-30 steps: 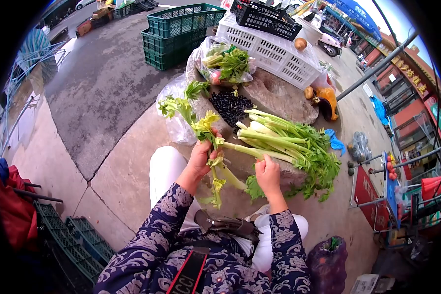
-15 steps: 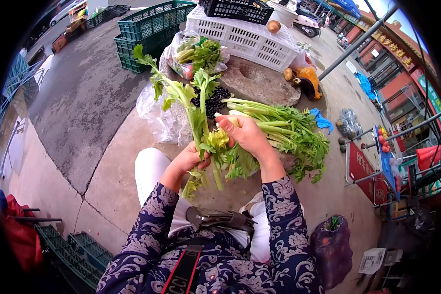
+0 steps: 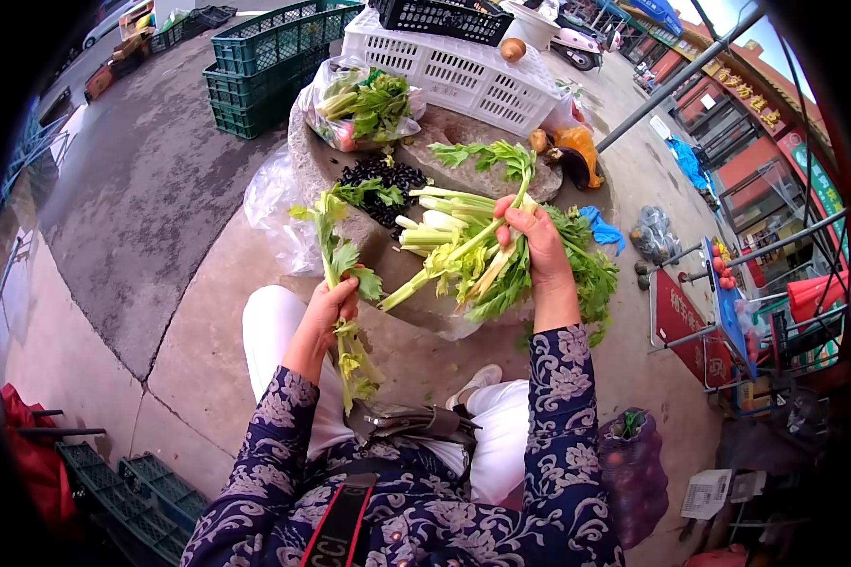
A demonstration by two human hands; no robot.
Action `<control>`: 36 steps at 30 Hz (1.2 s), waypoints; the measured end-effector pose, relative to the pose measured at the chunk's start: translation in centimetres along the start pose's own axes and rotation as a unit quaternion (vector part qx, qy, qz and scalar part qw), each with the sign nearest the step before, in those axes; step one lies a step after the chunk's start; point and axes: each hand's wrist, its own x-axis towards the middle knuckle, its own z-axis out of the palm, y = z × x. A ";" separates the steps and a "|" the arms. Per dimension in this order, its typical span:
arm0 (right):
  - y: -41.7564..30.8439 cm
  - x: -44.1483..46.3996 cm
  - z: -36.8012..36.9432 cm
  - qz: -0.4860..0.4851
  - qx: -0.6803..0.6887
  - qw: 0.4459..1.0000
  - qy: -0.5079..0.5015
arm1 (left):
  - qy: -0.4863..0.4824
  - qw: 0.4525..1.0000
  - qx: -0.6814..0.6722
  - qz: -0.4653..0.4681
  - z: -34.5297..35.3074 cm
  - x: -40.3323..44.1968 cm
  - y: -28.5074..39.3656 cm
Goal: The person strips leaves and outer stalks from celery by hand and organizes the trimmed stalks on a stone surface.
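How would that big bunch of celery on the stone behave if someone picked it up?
The celery bunch would probably feel stiff along its pale stalks, which lie fairly straight. Its leaves would likely flop, since they sprawl loosely. Single stalks might slip free, as no tie shows around them.

The black crate [image 3: 444, 21] is cut off by the top edge; the celery pile [image 3: 591, 274] is partly hidden by the right hand [image 3: 539, 242].

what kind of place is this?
Outdoors, probably a street produce market or roadside vegetable stall: there's a heap of celery, stacked green crates, and a row of shopfronts off to the right.
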 end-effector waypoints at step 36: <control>8.4 -4.4 -7.5 -0.010 -0.743 0.657 0.125 | 0.131 0.960 0.227 0.097 1.9 0.2 -0.2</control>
